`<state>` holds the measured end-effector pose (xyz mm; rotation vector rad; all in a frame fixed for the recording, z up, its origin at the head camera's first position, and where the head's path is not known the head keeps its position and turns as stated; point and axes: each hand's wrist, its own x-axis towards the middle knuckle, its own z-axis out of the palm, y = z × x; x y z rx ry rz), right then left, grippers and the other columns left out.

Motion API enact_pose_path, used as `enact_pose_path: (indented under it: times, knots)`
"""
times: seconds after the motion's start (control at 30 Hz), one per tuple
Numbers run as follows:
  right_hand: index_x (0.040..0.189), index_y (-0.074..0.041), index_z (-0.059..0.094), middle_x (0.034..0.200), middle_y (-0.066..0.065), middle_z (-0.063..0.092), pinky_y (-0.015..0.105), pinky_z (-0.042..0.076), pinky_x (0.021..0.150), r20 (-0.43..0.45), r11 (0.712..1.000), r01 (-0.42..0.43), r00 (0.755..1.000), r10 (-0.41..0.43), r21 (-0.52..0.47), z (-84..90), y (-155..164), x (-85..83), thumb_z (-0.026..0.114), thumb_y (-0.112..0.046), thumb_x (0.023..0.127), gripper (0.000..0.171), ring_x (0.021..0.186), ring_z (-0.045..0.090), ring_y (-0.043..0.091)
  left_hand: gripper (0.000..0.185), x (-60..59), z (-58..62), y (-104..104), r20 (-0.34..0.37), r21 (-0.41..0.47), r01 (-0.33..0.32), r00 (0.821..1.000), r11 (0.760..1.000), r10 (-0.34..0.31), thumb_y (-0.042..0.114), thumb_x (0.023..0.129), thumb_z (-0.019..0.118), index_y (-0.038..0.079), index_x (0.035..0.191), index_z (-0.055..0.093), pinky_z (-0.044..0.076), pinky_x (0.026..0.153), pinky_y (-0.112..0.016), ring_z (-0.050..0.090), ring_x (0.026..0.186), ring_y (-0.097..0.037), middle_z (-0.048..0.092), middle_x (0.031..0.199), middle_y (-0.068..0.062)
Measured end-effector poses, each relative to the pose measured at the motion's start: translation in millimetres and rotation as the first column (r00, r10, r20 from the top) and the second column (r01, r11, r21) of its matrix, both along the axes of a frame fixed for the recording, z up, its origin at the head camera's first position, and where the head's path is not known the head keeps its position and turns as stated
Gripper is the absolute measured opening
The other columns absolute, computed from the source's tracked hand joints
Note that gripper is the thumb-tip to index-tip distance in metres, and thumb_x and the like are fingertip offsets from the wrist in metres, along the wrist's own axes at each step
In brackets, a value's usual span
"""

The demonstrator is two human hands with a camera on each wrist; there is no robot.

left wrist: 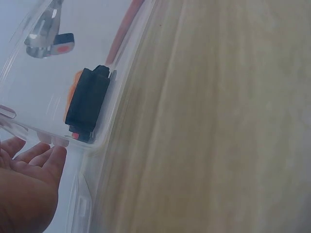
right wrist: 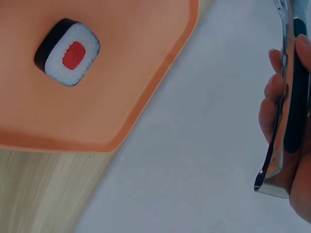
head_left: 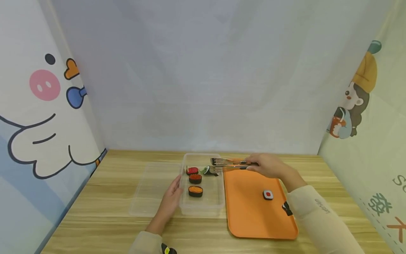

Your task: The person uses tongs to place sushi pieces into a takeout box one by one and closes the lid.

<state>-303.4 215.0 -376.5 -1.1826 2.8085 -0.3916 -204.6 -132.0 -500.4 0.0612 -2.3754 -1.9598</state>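
My left hand (head_left: 172,197) rests with its fingers against the outer left wall of a clear plastic container (head_left: 209,204); in the left wrist view the fingertips (left wrist: 59,151) meet that wall. My right hand (head_left: 264,165) grips metal serving tongs (head_left: 229,161) with dark handles, held level over the container's far right. At the tong tips is a toy sushi roll (head_left: 210,171) with dark wrap; the left wrist view shows a red-centred piece (left wrist: 63,43) there. Inside the container sit a red-topped sushi (head_left: 192,170), a red roe sushi (head_left: 195,179) and an orange-topped sushi (head_left: 195,191).
Right of the container lies an orange tray (head_left: 250,215), bearing one square sushi roll (head_left: 268,194) with a red centre. A clear lid (head_left: 149,194) lies flat to the left. A pale curtain (head_left: 203,88) hangs behind the wooden table (head_left: 104,208).
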Motion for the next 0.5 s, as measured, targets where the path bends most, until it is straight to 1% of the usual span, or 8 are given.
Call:
enact_pose_path:
  times: [0.1,0.17,0.23,0.3,0.43,0.5]
  knots:
    - [0.123,-0.002,0.065,0.11,0.005,0.064,0.039,0.053,0.077,-0.032,0.999,-0.031,0.999,0.032,0.024,-2.8,-3.1,-1.8,0.061,-0.021,0.098,0.032,0.09,0.061,0.019,0.053,0.0,-0.4,-0.2,-0.002,-0.009,0.003,1.0,1.0,-0.003,0.011,0.101,0.043,0.006,0.153,0.03,0.023,0.112,-0.051,0.029,0.138,-0.04,0.031,0.151,-0.024]
    - [0.123,-0.002,0.065,0.109,0.005,0.065,0.038,0.053,0.076,-0.04,0.998,-0.042,0.998,0.043,0.036,-3.3,-5.1,-2.5,0.061,-0.021,0.098,0.032,0.088,0.061,0.017,0.053,0.0,-0.7,-0.5,0.001,-0.01,0.004,1.0,1.0,-0.004,0.011,0.101,0.043,0.007,0.153,0.03,0.022,0.113,-0.05,0.028,0.138,-0.039,0.031,0.152,-0.023]
    - [0.123,0.0,0.065,0.111,0.008,0.065,0.039,0.053,0.078,-0.034,0.998,-0.041,0.999,0.043,0.042,-2.5,-7.1,-2.5,0.06,-0.02,0.098,0.032,0.091,0.062,0.019,0.054,0.1,-1.3,-0.7,0.001,-0.01,0.01,1.0,1.0,-0.01,0.011,0.101,0.043,0.007,0.153,0.03,0.022,0.113,-0.051,0.028,0.138,-0.04,0.03,0.152,-0.023]
    - [0.124,0.001,0.064,0.112,0.009,0.065,0.041,0.053,0.08,-0.014,0.998,-0.033,0.999,0.034,0.053,-0.9,-9.2,-2.3,0.06,-0.02,0.098,0.033,0.093,0.063,0.022,0.054,0.1,-1.8,-0.8,0.003,-0.012,0.013,1.0,1.0,-0.013,0.011,0.102,0.043,0.007,0.153,0.029,0.022,0.113,-0.051,0.028,0.138,-0.04,0.03,0.152,-0.023]
    - [0.127,0.002,0.061,0.117,0.012,0.063,0.044,0.053,0.084,0.051,0.997,0.021,0.998,-0.024,0.075,4.3,-12.2,-1.7,0.058,-0.021,0.099,0.037,0.1,0.062,0.027,0.054,0.1,-2.1,-0.6,0.006,-0.022,0.009,1.0,1.0,-0.008,0.012,0.102,0.043,0.008,0.153,0.03,0.022,0.112,-0.051,0.028,0.138,-0.04,0.03,0.152,-0.023]
    - [0.128,0.002,0.061,0.118,0.013,0.062,0.046,0.052,0.085,0.083,0.996,0.049,0.995,-0.055,0.07,7.7,-12.4,-1.1,0.058,-0.022,0.1,0.037,0.102,0.062,0.029,0.053,0.0,-2.0,-0.5,0.005,-0.027,0.008,1.0,1.0,-0.008,0.012,0.102,0.043,0.008,0.153,0.03,0.022,0.113,-0.051,0.029,0.138,-0.04,0.03,0.152,-0.023]
